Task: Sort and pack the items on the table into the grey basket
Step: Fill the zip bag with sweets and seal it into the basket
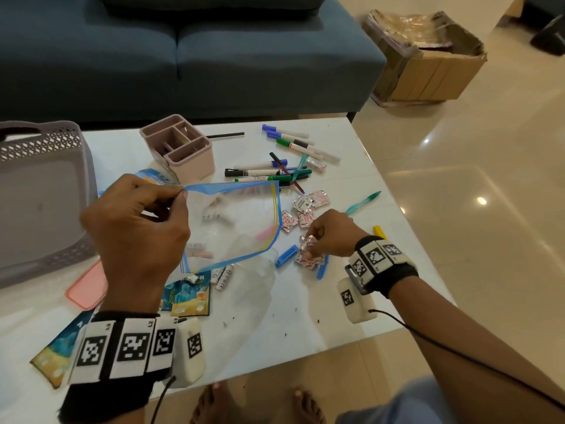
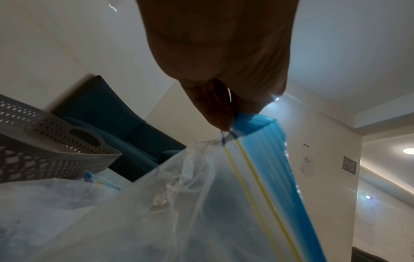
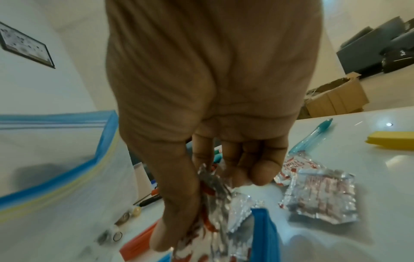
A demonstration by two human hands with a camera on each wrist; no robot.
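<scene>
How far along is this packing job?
Early. Nothing shows in the grey basket. The left hand holds a zip bag open while the right hand gathers foil sachets. Markers, batteries and packets remain on the table.

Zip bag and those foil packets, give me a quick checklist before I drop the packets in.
1. Left hand pinches the zip bag by its blue rim: ok.
2. Bag mouth wide enough: cannot tell.
3. Right hand grips foil packets: ok.
4. All packets gathered: not ok, loose packets remain on the table.
5. Grey basket within reach: ok.
</scene>
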